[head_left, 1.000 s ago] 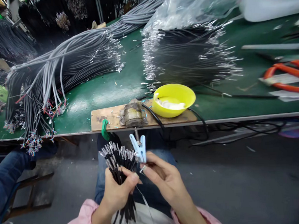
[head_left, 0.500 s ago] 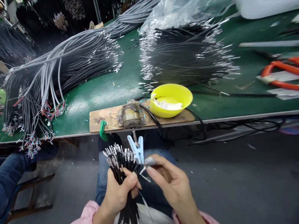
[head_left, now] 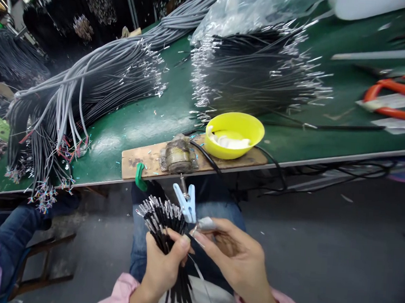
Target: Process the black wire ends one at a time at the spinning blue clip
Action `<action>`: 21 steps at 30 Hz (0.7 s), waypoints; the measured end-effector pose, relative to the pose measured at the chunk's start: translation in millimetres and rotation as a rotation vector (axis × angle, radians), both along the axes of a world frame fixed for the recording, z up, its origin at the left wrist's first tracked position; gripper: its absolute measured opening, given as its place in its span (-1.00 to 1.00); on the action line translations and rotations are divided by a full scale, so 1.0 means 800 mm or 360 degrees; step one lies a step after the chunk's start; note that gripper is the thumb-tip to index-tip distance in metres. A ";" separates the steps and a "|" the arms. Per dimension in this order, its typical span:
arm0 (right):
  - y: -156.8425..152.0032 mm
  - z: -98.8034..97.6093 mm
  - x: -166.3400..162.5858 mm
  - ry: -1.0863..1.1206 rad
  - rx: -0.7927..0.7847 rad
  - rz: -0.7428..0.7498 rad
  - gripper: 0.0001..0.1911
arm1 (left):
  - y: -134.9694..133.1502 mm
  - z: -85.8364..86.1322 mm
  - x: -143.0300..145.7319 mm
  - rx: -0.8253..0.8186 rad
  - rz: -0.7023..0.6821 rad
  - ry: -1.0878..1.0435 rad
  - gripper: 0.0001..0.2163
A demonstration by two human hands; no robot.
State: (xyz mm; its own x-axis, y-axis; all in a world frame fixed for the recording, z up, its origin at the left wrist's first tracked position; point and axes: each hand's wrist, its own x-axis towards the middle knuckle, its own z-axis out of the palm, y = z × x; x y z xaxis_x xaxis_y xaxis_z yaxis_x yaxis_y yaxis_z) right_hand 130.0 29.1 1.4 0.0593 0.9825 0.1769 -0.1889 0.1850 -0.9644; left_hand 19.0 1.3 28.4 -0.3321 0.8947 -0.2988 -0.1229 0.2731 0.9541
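Observation:
My left hand point(head_left: 166, 259) is wrapped round a bundle of black cables point(head_left: 162, 220), whose silvery stripped ends fan out above the fingers. My right hand point(head_left: 237, 256) is closed in a pinch, its thumb and index fingertip together on a small shiny cable end point(head_left: 193, 230). Grey tape or a cover wraps that index finger. Just above the pinch, a light-blue clothes peg point(head_left: 186, 203) hangs from the shaft of a small motor point(head_left: 178, 154). Whether the peg touches the cable end, I cannot tell.
The motor sits on a wooden board point(head_left: 133, 163) at the table edge, beside a yellow bowl point(head_left: 235, 146) with white material inside. Farther back lie black cables point(head_left: 251, 77), grey cables point(head_left: 73, 79) and orange-handled scissors point(head_left: 384, 96). Another person's leg point(head_left: 22, 236) is at left.
My right thumb and index finger have shifted slightly down, and the loose silvery strands below them no longer show. My left hand keeps its hold on the bundle. The view has shifted a little.

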 end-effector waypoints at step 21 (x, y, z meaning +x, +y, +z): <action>0.005 0.007 0.002 0.0037 -0.0162 0.0147 -0.93 | -0.003 0.008 0.004 -0.0002 0.0046 0.0377 -0.72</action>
State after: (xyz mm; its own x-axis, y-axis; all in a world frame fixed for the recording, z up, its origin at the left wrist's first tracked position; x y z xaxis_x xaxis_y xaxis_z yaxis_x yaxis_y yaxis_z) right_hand 131.7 33.0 6.7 -0.0294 0.9967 0.0755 -0.2232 0.0671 -0.9725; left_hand 21.9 -1.4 35.0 -0.4184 0.8834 -0.2108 0.0969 0.2742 0.9568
